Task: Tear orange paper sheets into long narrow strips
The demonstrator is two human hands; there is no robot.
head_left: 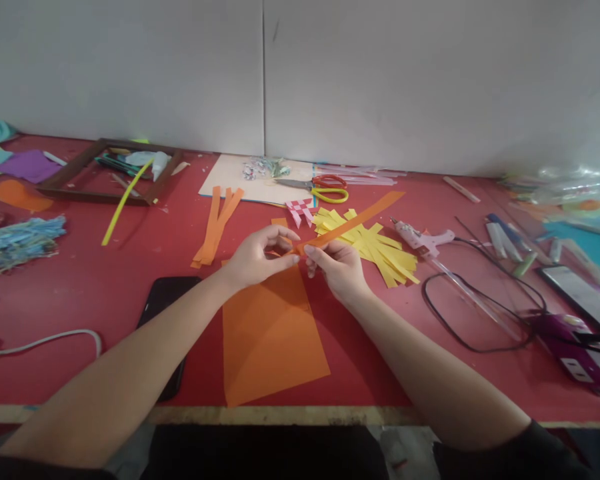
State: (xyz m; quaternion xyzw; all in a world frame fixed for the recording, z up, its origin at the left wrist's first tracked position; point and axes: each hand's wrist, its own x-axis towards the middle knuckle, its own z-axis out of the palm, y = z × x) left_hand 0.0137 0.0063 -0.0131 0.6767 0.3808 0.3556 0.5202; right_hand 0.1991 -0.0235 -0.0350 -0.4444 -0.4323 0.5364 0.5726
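One narrow orange strip (pixel 363 219) is spanning both hands above the middle of the red worktop (pixel 375 373), its free end pointing toward the far right corner and passing over the yellow strips (pixel 387 250). Looking like thin paper, it is probably going to be light, flexible and easily creased or torn, so a flat fingertip pinch near the end being worked should be suiting it best. The left hand (pixel 263 257) is holding the near end between thumb and forefinger, the other fingers curling loosely. The right hand (pixel 341 267) is pinching close beside it, thumb on top and fingers tucking beneath, leaving hardly any gap. Whether that end is folded, the fingers are hiding. Below, an orange sheet (pixel 273 340) is lying toward the worktop's near edge; scissors (pixel 330 188) are resting toward the far edge.
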